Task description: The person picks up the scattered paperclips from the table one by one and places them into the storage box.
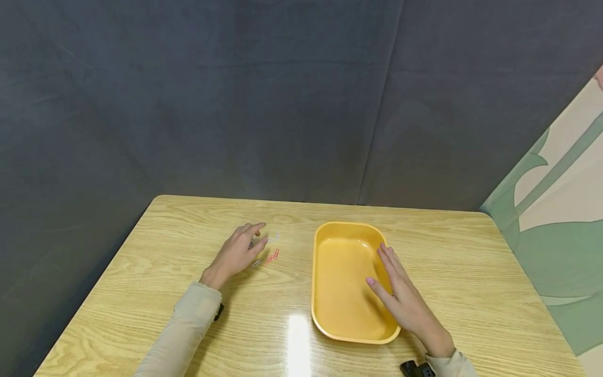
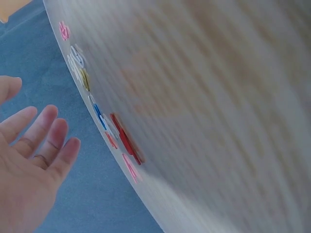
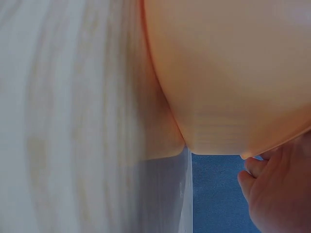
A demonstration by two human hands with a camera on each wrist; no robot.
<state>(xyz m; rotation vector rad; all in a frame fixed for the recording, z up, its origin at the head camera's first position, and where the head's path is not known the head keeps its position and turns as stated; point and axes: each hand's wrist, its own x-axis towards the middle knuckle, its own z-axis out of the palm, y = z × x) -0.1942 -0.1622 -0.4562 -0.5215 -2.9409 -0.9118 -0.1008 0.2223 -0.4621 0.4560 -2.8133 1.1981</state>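
Observation:
My left hand (image 1: 237,251) hovers over the left part of the table, its fingers loosely spread with nothing between them. Right by its thumb lie small paper clips, among them pink-red clips (image 1: 269,259) and a dark one (image 1: 256,263). More colours show in the left wrist view: a red clip (image 2: 126,139), a blue clip (image 2: 99,116), a yellowish clip (image 2: 85,79) and white clips (image 2: 75,64). A yellow tray (image 1: 346,283) stands to the right. Over its right rim reaches my right hand (image 1: 400,298), fingers straight and thumb above the inside; contact with the rim is unclear.
The wooden table (image 1: 264,324) has a bright light reflection near the front. A dark cloth (image 1: 282,104) hangs behind its back edge and along the left. A patterned green and cream wall (image 1: 556,251) stands at the right.

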